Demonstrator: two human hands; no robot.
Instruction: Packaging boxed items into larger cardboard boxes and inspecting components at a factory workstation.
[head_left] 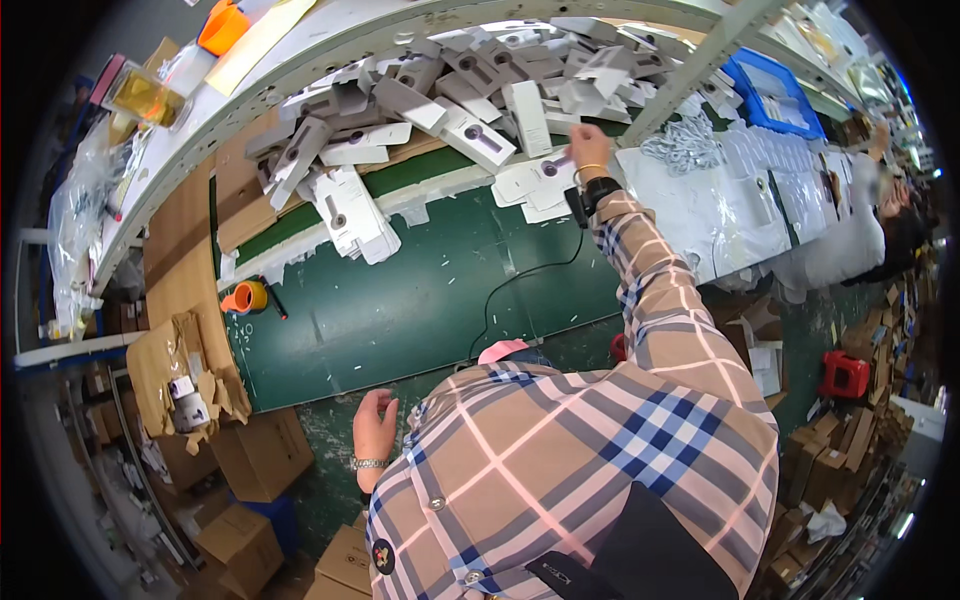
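Observation:
My right hand (588, 149), arm stretched far forward, is at the back of the green table (420, 300), beside flat white cartons (538, 188) that lie in a loose overlapping pile. Its fingers are curled in; whatever they hold, if anything, is hidden. A black device with a cable is strapped at that wrist. Low at my left side, off the table's front edge, hangs my left hand (375, 428), loosely bent with nothing visible in it. Another fanned stack of flat white cartons (352, 215) lies further left on the table.
Many white boxes (480, 140) are heaped at the back under a metal frame. An orange tape roll (246, 297) sits on the table's left. Clear plastic trays (735, 205) and a blue bin (773, 92) are at right. Brown cartons (262, 455) stand on the floor.

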